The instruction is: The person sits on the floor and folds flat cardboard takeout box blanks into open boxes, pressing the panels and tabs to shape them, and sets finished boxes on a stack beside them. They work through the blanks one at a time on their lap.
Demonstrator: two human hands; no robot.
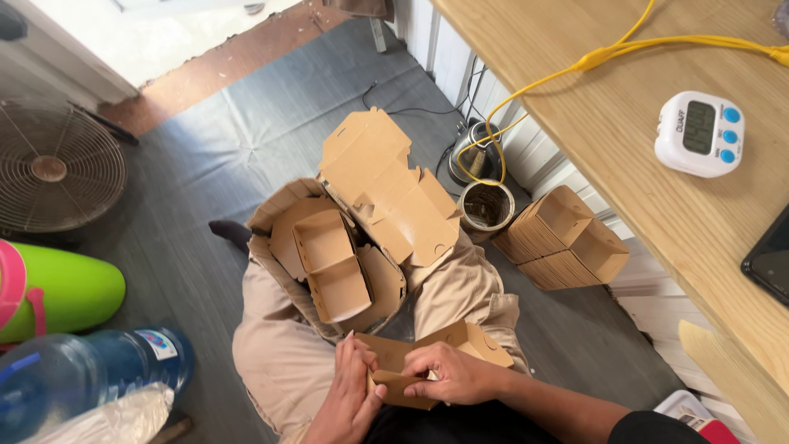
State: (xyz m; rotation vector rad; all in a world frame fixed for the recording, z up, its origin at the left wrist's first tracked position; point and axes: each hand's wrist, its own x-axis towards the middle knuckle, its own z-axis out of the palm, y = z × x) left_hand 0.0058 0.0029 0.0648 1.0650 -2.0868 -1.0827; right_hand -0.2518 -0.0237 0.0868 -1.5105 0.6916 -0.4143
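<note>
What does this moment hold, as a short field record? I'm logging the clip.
Left hand: pinching a kraft cardboard insert, partly folded
Right hand: gripping the same insert from the other side
Lap: open cardboard box with two-compartment divider inside
Floor stack: flat cardboard blanks beside the wooden table
Table: white digital timer, yellow cable
Floor left: fan, water bottle

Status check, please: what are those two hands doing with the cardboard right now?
Left hand and right hand both gripping a flat brown cardboard box piece over the lap. Open cardboard box on the knees. Nothing blocking the hands.
</note>
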